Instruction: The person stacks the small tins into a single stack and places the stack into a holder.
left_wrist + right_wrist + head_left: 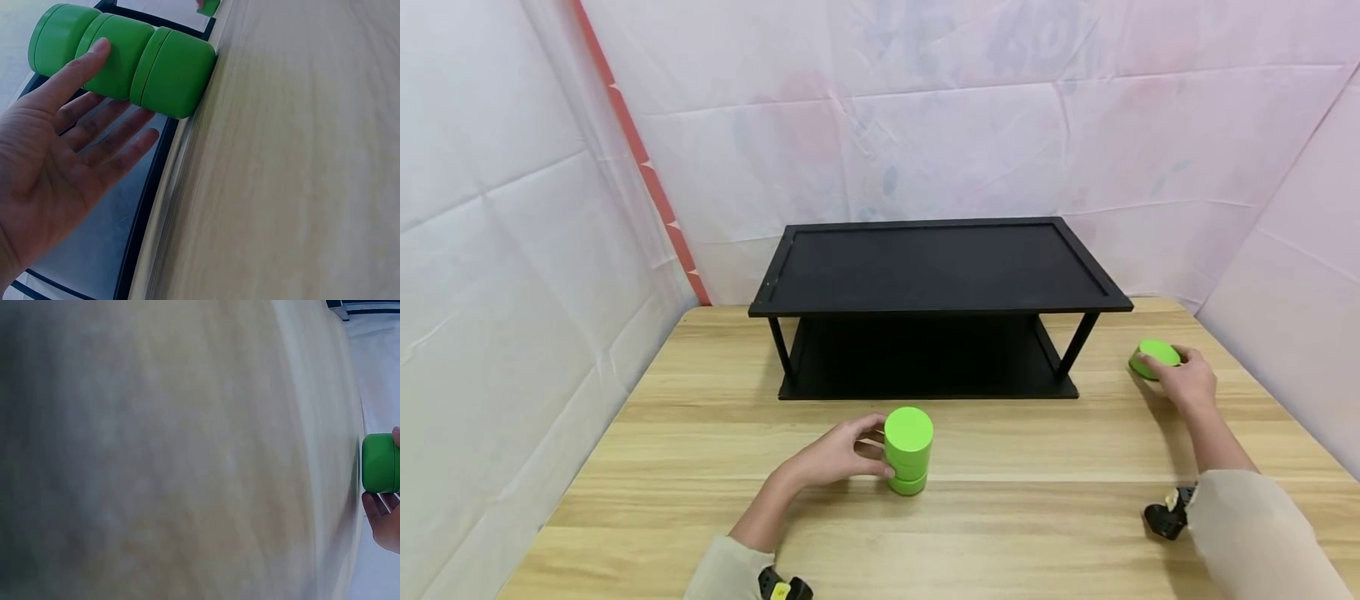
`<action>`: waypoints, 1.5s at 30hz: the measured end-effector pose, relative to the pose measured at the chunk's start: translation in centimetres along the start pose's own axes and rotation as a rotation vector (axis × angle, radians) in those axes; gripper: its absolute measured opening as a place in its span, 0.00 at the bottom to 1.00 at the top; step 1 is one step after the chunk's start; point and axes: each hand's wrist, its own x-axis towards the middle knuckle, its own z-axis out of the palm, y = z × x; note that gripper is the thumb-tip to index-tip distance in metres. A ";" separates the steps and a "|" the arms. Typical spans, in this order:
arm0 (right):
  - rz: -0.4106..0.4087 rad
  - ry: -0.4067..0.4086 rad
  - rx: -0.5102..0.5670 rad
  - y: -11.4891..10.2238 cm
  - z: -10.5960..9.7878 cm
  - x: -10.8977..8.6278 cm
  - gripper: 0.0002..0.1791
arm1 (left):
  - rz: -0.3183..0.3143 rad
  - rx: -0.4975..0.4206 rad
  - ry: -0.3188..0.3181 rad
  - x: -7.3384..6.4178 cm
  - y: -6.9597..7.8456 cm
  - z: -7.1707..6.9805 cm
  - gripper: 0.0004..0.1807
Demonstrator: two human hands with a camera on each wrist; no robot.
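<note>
Three green round lidded containers [909,442] are stacked upright in front of the black rack; a seam runs round each one in the left wrist view. Beside the stack is my left hand [842,450], its thumb against the middle container [122,56] and its other fingers loosely extended along the stack's side. Over at the right of the table, my right hand [1187,379] holds another green round container [1159,353] between thumb and fingers. The right wrist view catches this container [379,464] at its edge, with only part of the hand [386,528] showing.
A two-tier black rack [940,267] stands at the back of the wooden table [700,433]. White cloth [925,125] hangs behind the table and along both sides, with a red strip [640,154] at the left corner.
</note>
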 end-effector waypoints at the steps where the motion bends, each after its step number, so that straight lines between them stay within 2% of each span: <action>1: -0.005 -0.002 0.000 0.0 -0.1 -0.1 0.45 | 0.001 0.002 -0.001 0.0 0.0 0.0 0.31; 13: -0.081 -0.043 -0.015 -0.1 -0.9 -0.6 0.44 | 0.012 0.000 -0.005 0.1 0.0 -0.1 0.31; 36: -0.140 -0.066 -0.041 -0.1 -1.4 -1.3 0.45 | 0.014 0.010 -0.006 0.1 0.1 0.0 0.32; 45: -0.170 -0.076 -0.015 -0.5 -1.6 -1.6 0.44 | 0.015 0.003 -0.003 0.1 0.0 0.0 0.31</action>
